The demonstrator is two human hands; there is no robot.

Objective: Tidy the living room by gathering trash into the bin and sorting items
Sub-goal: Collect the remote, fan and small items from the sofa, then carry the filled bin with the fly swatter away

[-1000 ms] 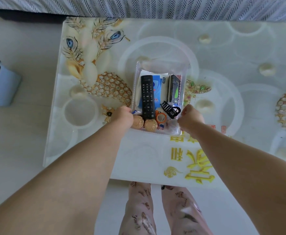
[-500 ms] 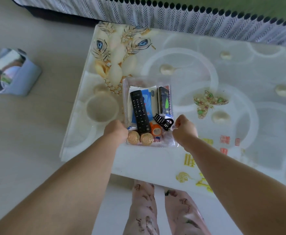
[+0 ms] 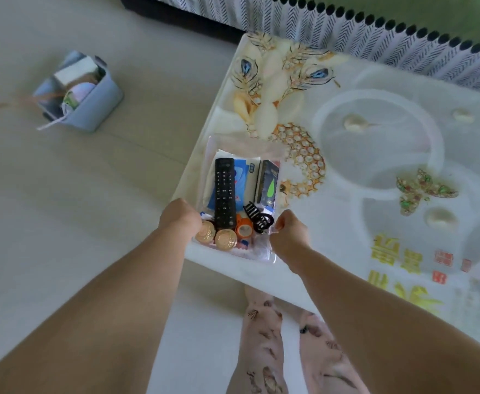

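A clear plastic tray (image 3: 278,149) rests at the near left corner of the patterned table (image 3: 375,155). Inside lie a black remote (image 3: 224,191), a blue tissue pack (image 3: 245,177), a dark box with a green drop (image 3: 267,183), a black hair clip (image 3: 257,217), an orange tape roll (image 3: 244,227) and two gold-wrapped balls (image 3: 217,237). My left hand (image 3: 180,217) grips the tray's near left edge. My right hand (image 3: 288,236) grips its near right edge. A blue bin (image 3: 90,106) holding trash stands on the floor to the left.
A sofa with a herringbone cover (image 3: 346,27) runs along the table's far side. Pale floor (image 3: 62,209) spreads to the left of the table. My legs (image 3: 290,351) in patterned trousers stand at the table's near edge.
Both hands have slid the tray leftward across the table, from near the middle to the near left corner. The view has swung, bringing the blue bin further into sight.
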